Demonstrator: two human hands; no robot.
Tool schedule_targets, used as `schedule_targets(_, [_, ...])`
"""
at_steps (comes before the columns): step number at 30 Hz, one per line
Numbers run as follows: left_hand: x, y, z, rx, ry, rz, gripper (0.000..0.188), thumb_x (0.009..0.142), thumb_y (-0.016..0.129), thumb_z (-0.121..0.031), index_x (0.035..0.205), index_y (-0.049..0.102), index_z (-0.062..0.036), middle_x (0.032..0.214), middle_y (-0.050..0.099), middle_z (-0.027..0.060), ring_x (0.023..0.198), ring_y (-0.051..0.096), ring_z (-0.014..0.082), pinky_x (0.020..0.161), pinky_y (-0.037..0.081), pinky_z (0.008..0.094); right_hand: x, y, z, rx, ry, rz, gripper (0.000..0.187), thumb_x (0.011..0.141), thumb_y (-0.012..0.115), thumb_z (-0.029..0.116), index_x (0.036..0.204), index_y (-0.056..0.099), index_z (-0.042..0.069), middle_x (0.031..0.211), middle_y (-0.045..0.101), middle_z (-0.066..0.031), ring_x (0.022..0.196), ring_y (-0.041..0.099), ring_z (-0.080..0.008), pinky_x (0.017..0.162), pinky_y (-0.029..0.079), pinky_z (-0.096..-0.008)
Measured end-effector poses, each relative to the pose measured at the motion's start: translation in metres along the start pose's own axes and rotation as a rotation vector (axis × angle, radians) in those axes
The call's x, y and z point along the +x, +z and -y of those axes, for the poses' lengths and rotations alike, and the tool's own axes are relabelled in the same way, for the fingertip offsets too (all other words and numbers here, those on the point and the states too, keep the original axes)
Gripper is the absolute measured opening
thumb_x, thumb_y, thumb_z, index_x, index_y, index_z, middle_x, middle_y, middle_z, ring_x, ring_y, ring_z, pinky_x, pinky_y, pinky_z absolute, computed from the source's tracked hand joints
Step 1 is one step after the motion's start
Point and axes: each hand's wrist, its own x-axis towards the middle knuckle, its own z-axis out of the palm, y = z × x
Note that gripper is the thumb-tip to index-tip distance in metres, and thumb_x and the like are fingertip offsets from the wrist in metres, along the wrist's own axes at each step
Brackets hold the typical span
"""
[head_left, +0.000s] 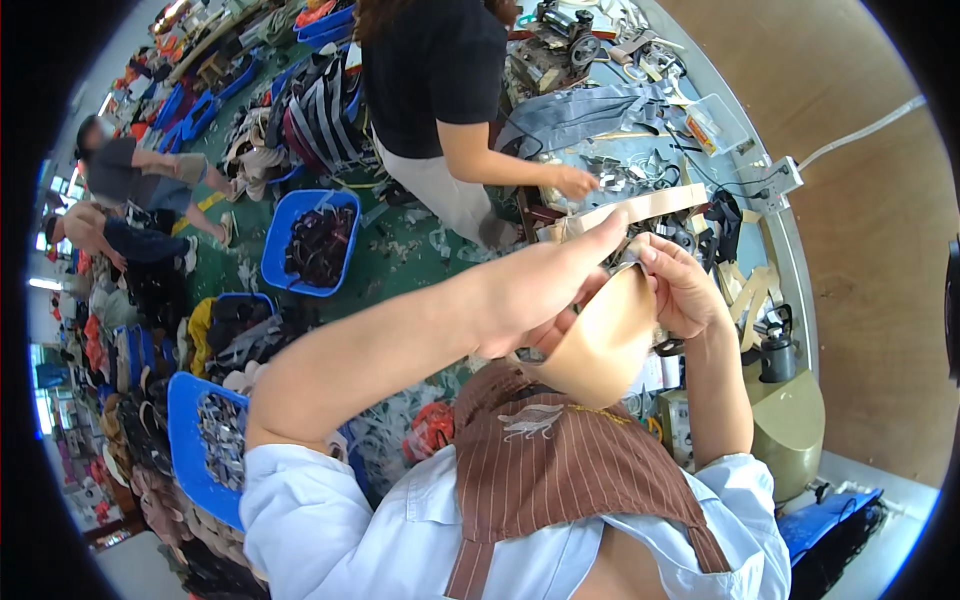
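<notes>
A wide, smooth beige strap (598, 345) is curled between my hands in front of my chest. Its narrower-looking length reaches up and to the right, over the workbench. My left hand (535, 290) comes across from the left with its fingers curled on the strap and the thumb pointing up. On the other side, my right hand (685, 285) pinches the strap's upper edge between thumb and fingers. Something small and greyish shows at that pinch, too little to name. The strap hides parts of my fingertips.
A cluttered workbench (620, 150) holds a sewing machine (575, 45), grey cloth (580, 115) and a clear plastic box (718, 125). Beyond my hands, a co-worker (435, 90) reaches over it. Blue tubs (350, 270) stand on the green floor to the left. A dark motor-like unit (778, 355) is at right.
</notes>
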Motion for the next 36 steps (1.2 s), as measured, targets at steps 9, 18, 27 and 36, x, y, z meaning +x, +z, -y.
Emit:
schedule_targets(9, [-0.001,0.006,-0.004,0.915,0.310,-0.435,0.057,0.086,0.048,-0.049,0.107,0.050,0.0044,0.103,0.057,0.0162,0.079,0.063,0.0238,0.066,0.051,0.0338,-0.001,-0.014,-0.013,-0.055,-0.148,-0.088,0.012,0.086,0.058,0.012,0.091,0.049,0.005,0.077,0.061,-0.0044,0.063,0.062,-0.0100,0.055,0.054,-0.0225])
schedule_targets(18, [0.030,-0.009,0.054,1.418,1.117,-0.806,0.017,0.069,0.073,-0.017,0.081,0.063,-0.0080,0.091,0.058,0.0054,0.082,0.059,0.0231,0.067,0.050,0.0333,-0.008,0.009,-0.040,-0.250,-0.447,-0.303,0.015,0.088,0.056,0.012,0.088,0.044,0.005,0.078,0.061,-0.0064,0.064,0.063,-0.0123,0.053,0.053,-0.0227])
schedule_targets(27, [0.036,-0.009,0.052,1.463,1.094,-0.708,0.011,0.068,0.072,-0.008,0.076,0.066,-0.0047,0.080,0.060,0.0037,0.073,0.059,0.0203,0.064,0.049,0.0301,-0.014,0.004,-0.051,-0.081,-0.429,-0.342,0.012,0.092,0.050,0.016,0.090,0.043,0.007,0.082,0.056,-0.0047,0.065,0.064,-0.0167,0.053,0.054,-0.0263])
schedule_targets(36, [0.091,-0.030,0.057,1.338,1.173,-0.718,0.010,0.067,0.072,-0.006,0.074,0.066,-0.0038,0.076,0.060,0.0047,0.069,0.060,0.0194,0.060,0.048,0.0294,0.003,-0.028,-0.139,-0.453,-0.456,0.028,0.083,0.073,0.064,0.008,0.139,0.013,0.002,0.139,0.026,-0.0179,0.133,0.018,-0.0260,0.109,0.015,-0.0370])
